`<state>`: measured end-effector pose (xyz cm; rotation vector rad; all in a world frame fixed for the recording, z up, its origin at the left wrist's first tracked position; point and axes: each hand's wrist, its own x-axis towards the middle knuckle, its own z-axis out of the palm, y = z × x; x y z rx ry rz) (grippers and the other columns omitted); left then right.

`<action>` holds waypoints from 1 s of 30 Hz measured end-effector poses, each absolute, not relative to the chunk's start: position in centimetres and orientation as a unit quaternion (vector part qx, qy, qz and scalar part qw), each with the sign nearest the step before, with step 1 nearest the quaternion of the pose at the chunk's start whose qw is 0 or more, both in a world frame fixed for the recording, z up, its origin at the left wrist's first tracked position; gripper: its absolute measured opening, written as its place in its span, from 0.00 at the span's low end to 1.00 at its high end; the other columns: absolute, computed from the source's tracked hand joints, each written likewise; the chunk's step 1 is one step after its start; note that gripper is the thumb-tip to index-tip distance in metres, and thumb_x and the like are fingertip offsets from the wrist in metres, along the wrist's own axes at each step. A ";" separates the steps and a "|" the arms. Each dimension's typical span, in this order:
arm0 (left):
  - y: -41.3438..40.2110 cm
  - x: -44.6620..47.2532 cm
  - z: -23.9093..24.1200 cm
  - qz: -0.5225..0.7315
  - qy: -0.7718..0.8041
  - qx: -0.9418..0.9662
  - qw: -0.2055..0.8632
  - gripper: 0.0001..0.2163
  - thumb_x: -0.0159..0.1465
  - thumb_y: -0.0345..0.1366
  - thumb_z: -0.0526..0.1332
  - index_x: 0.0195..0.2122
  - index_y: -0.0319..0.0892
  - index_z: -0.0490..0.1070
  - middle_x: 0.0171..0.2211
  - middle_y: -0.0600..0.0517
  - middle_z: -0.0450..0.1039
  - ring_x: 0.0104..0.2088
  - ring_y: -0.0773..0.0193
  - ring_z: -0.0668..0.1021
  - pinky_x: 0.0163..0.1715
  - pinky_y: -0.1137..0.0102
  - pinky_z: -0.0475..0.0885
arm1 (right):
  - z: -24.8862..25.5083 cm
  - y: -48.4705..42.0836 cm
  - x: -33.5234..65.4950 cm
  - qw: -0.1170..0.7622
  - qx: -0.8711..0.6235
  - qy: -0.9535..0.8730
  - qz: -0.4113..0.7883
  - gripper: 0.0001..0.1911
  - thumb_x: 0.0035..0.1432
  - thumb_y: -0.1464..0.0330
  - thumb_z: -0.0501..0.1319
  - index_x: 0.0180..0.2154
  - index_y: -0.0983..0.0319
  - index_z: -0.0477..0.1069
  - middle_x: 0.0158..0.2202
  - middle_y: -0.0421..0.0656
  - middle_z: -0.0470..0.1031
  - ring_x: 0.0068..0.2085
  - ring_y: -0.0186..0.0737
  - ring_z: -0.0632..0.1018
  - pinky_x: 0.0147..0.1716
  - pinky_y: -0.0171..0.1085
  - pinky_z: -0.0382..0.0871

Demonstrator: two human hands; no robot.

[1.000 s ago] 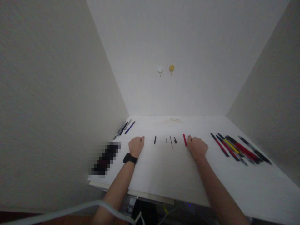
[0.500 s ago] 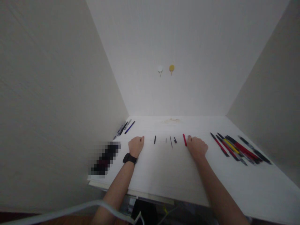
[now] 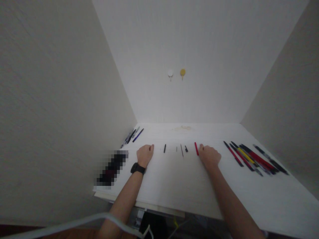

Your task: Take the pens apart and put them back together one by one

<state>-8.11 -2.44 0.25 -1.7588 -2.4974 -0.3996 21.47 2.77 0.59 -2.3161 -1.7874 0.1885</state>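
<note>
My left hand [image 3: 145, 155] rests on the white tabletop as a closed fist, thumb on top, with nothing in it. A dark watch is on that wrist. My right hand [image 3: 210, 156], also a closed fist, lies just right of a red pen barrel [image 3: 196, 148] and holds nothing. Between the fists, separate pen parts lie in a row: a short black piece [image 3: 164, 148], a tiny grey piece [image 3: 176, 149] that may be a spring, a thin dark refill [image 3: 181, 150] and a small black cap-like piece [image 3: 186, 149].
Several red, black and yellow pens [image 3: 254, 157] lie in a group at the right. More pens, one blue [image 3: 138, 135], lie at the back left against the wall. A pixelated dark patch [image 3: 112, 169] covers the left edge. A white cable [image 3: 94, 216] crosses the foreground. Two hooks [image 3: 182, 72] hang on the back wall.
</note>
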 end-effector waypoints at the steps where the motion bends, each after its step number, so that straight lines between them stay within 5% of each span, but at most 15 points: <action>1: -2.5 -7.9 0.4 -0.142 -0.802 -0.580 0.022 0.22 0.69 0.48 0.44 0.33 0.42 0.74 0.33 0.47 0.77 0.35 0.60 0.76 0.32 0.69 0.61 | 0.6 2.8 21.5 0.105 -0.786 -0.606 0.065 0.29 0.66 0.59 0.44 0.39 0.69 0.79 0.38 0.57 0.79 0.41 0.52 0.80 0.40 0.45 0.70; 8: -2.8 -7.1 1.1 -0.215 -0.672 -0.708 -0.037 0.11 0.67 0.43 0.53 0.46 0.46 0.69 0.39 0.52 0.72 0.40 0.65 0.73 0.40 0.72 0.65 | 0.8 2.7 21.3 0.099 -0.787 -0.605 0.066 0.29 0.66 0.59 0.44 0.39 0.69 0.78 0.38 0.57 0.79 0.41 0.53 0.80 0.39 0.45 0.70; 30: -1.7 -7.9 -0.5 -0.336 -0.644 -0.683 -0.079 0.05 0.65 0.31 0.54 0.38 0.43 0.69 0.38 0.50 0.73 0.41 0.63 0.74 0.45 0.69 0.67 | 0.6 2.5 21.4 0.099 -0.781 -0.614 0.049 0.29 0.66 0.58 0.44 0.38 0.69 0.79 0.36 0.56 0.79 0.39 0.52 0.80 0.37 0.44 0.70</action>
